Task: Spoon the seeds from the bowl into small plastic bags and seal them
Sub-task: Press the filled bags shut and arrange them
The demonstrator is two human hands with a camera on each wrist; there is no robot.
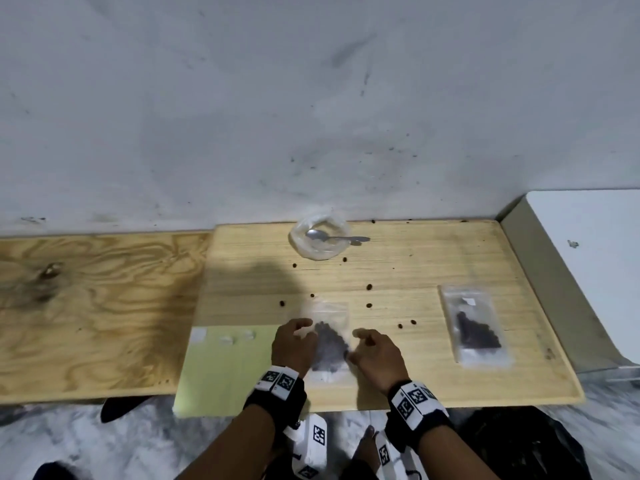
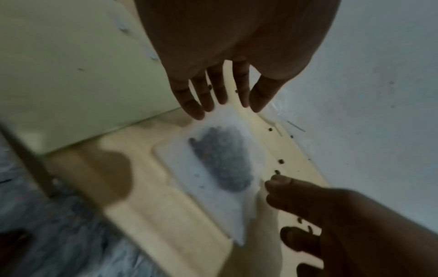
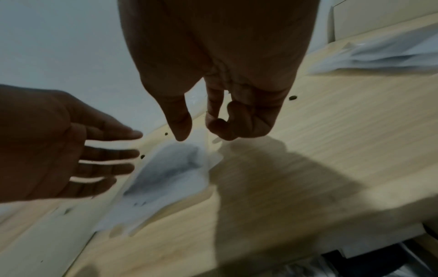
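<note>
Lying flat on table (image 1: 398, 271), seed bag (image 1: 327, 337) between left hand (image 1: 292, 344) (fingers straight, spread) and right hand (image 1: 375, 351) (fingers loosely curled, holding nothing); contact unclear.

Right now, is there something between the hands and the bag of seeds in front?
Nothing visible. The left hand and right hand flank the seed bag lying flat on the table; only loose seeds lie nearby.
</note>
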